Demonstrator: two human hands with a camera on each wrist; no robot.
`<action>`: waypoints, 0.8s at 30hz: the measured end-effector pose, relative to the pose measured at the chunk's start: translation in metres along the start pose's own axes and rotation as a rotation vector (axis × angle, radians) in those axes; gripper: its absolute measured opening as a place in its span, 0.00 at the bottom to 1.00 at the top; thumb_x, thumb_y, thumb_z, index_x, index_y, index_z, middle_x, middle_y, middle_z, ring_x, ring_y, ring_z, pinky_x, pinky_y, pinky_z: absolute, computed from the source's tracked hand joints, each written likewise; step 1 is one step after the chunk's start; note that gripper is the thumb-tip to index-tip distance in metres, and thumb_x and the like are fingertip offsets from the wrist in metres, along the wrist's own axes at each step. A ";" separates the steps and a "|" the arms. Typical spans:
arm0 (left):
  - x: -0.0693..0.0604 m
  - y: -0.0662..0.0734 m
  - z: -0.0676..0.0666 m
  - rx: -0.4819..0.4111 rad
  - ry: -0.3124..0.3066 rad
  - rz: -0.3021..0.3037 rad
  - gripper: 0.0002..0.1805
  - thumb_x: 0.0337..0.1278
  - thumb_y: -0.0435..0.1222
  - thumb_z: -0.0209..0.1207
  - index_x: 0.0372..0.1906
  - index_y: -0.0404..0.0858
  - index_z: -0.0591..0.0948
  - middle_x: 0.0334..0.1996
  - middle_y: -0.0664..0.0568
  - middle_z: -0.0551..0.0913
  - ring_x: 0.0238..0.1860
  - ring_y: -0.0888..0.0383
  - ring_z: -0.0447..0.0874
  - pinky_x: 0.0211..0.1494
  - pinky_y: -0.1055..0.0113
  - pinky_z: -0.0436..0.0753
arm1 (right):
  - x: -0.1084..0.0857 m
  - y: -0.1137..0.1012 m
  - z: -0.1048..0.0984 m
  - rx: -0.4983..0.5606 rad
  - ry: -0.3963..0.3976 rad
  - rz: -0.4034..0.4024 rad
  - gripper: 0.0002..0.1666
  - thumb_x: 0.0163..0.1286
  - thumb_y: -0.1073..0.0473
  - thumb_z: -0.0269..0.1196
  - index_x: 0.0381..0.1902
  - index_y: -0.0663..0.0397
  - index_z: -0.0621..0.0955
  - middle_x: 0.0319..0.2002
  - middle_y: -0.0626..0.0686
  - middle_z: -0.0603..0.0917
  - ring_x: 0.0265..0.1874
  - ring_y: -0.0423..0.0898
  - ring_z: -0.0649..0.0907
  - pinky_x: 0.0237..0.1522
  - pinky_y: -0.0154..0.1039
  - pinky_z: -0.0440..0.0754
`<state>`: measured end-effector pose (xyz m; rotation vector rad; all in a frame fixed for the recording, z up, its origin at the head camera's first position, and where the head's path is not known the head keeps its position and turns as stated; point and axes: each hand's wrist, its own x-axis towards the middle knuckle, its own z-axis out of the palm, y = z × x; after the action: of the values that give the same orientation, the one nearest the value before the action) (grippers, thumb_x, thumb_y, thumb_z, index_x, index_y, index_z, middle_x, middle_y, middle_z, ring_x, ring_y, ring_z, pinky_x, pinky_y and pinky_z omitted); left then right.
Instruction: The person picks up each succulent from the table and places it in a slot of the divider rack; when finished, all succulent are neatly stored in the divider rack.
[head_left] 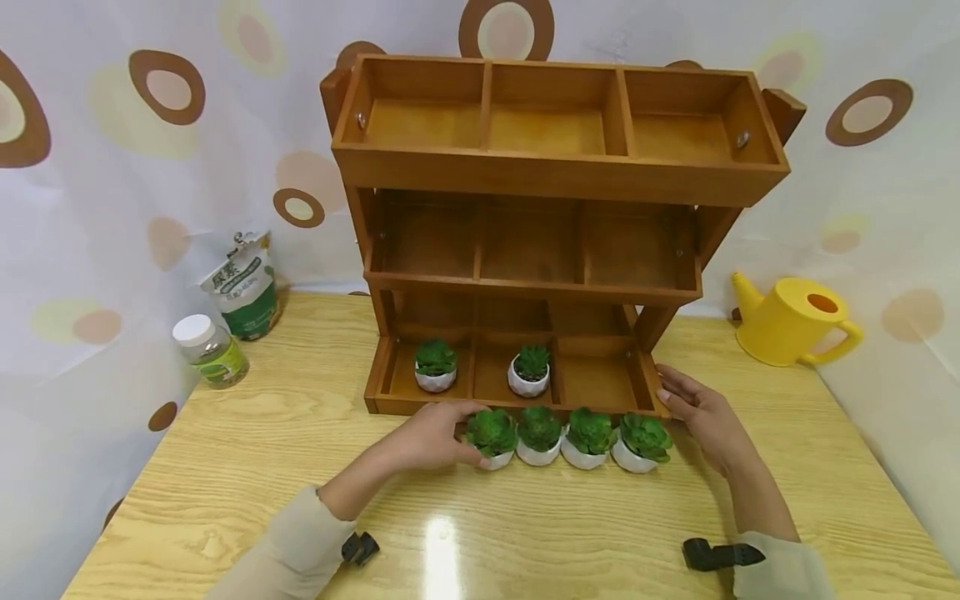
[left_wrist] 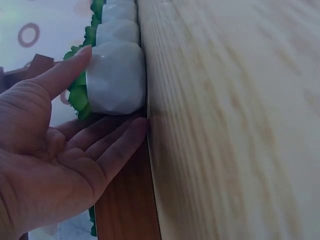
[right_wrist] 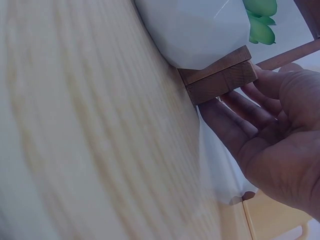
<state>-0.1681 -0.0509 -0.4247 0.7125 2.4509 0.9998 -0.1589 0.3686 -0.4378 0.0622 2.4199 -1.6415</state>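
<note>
My left hand (head_left: 433, 436) holds the leftmost potted succulent (head_left: 492, 433), its thumb at the front of the pot and its fingers behind. That white faceted pot (left_wrist: 117, 77) stands on the table in the left wrist view. To its right, other potted succulents (head_left: 587, 435) line up along the front of a three-tier wooden shelf (head_left: 555, 179). My right hand (head_left: 705, 421) rests against the right end of the shelf's bottom tray. In the right wrist view, its thumb meets the upper edge of the tray corner (right_wrist: 220, 80), with the fingers along the outer side.
Two more potted succulents (head_left: 435, 367) occupy the bottom tray's left and middle compartments. A yellow watering can (head_left: 783, 325) stands at the right. A white-capped jar (head_left: 213, 354) and a green-and-white bag (head_left: 247, 292) stand at the left, near the patterned wall covering.
</note>
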 end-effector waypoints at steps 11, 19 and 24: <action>0.002 0.001 0.002 -0.007 -0.062 0.018 0.40 0.48 0.47 0.76 0.70 0.51 0.75 0.62 0.56 0.82 0.55 0.56 0.83 0.61 0.54 0.80 | -0.001 0.001 0.001 0.008 0.000 -0.002 0.40 0.82 0.45 0.49 0.82 0.53 0.51 0.79 0.66 0.56 0.52 0.23 0.78 0.51 0.30 0.84; 0.000 -0.002 0.002 0.001 -0.061 0.032 0.39 0.49 0.49 0.76 0.69 0.53 0.76 0.59 0.59 0.83 0.55 0.59 0.82 0.60 0.58 0.80 | -0.001 0.001 0.001 0.014 -0.004 -0.016 0.40 0.82 0.46 0.50 0.82 0.54 0.51 0.79 0.67 0.56 0.51 0.22 0.78 0.50 0.29 0.84; -0.006 0.002 -0.007 -0.018 -0.015 0.054 0.36 0.49 0.50 0.76 0.67 0.56 0.78 0.53 0.64 0.86 0.48 0.65 0.83 0.55 0.62 0.81 | 0.000 0.000 0.001 0.012 0.006 -0.011 0.40 0.82 0.46 0.50 0.82 0.54 0.52 0.79 0.66 0.57 0.52 0.23 0.78 0.50 0.29 0.84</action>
<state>-0.1667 -0.0565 -0.4177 0.7813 2.4189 1.0315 -0.1591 0.3676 -0.4387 0.0555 2.4188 -1.6635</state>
